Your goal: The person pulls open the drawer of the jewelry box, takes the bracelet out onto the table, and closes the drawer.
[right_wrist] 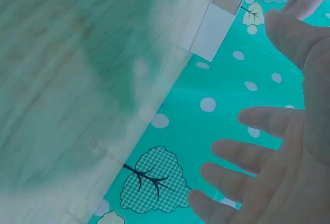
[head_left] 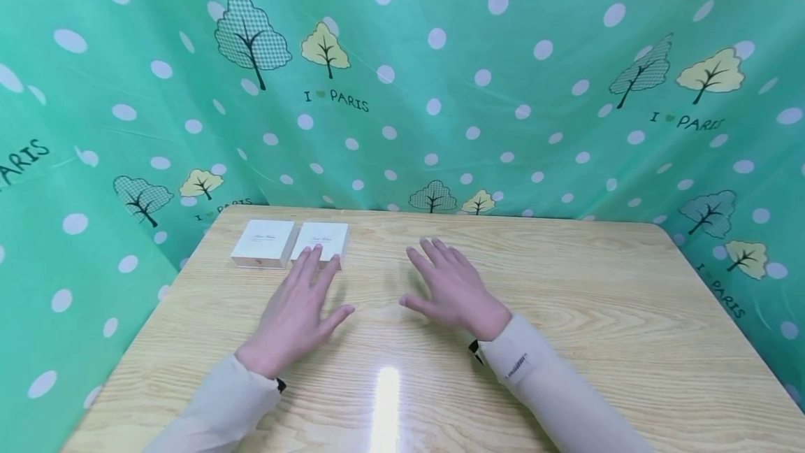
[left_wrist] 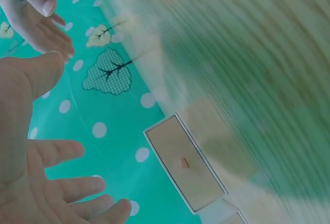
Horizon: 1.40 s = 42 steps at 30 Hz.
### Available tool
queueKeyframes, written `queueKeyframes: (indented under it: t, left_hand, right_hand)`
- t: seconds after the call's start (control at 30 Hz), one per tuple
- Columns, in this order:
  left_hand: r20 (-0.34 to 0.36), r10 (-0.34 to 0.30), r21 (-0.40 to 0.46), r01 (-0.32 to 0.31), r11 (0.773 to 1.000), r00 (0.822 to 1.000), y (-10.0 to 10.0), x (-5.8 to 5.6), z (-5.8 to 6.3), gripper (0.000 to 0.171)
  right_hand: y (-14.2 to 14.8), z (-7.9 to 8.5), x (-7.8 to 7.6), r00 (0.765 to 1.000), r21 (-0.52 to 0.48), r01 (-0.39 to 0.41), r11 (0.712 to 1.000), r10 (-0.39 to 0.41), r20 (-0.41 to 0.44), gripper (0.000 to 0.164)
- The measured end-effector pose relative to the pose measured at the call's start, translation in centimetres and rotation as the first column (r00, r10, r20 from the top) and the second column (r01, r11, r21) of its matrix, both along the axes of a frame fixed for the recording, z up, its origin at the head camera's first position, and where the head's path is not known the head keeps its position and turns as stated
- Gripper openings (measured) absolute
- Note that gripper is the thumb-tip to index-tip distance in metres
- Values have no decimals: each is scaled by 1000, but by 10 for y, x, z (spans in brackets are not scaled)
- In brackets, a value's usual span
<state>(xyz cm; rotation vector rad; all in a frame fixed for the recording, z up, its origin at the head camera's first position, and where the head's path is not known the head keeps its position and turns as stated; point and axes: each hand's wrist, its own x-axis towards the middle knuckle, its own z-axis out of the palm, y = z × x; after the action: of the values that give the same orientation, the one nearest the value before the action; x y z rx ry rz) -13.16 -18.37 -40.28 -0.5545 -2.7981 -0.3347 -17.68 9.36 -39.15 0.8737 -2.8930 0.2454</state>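
Observation:
Two white square boxes with small dark lettering stand side by side at the table's far left: a left box (head_left: 263,240) and a right box (head_left: 322,234). My left hand (head_left: 295,317) is spread with straight fingers, and in the head view its fingertips overlap the right box's near edge. The left wrist view shows a gap between those fingers and the box front (left_wrist: 185,163), which bears a small tab. Right of it, my right hand (head_left: 454,292) hovers over the table with fingers extended and nothing held. Both palms show bare in the wrist views.
The light wood-grain table (head_left: 566,285) has rounded far corners. A green curtain (head_left: 434,110) with white dots and printed trees hangs behind it and along both sides. A bright light reflection (head_left: 386,404) lies on the table near the front.

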Motion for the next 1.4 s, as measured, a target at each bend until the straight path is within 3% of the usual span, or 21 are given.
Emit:
queueKeyframes:
  t: [0.73,1.17,1.4]
  left_hand:
    - [47,46,1,-46,999,998,-30,-23,-4,77]
    - [87,63,42,-67,997,994,-32,-38,0,63]
    - [170,90,62,-102,993,981,-34,-47,3,62]
  right_hand:
    - [-48,8,-36,997,37,-50,998,48,61,79]
    - [-87,12,-51,995,65,-84,994,79,67,73]
    - [-103,3,-60,986,44,-64,997,56,160,73]
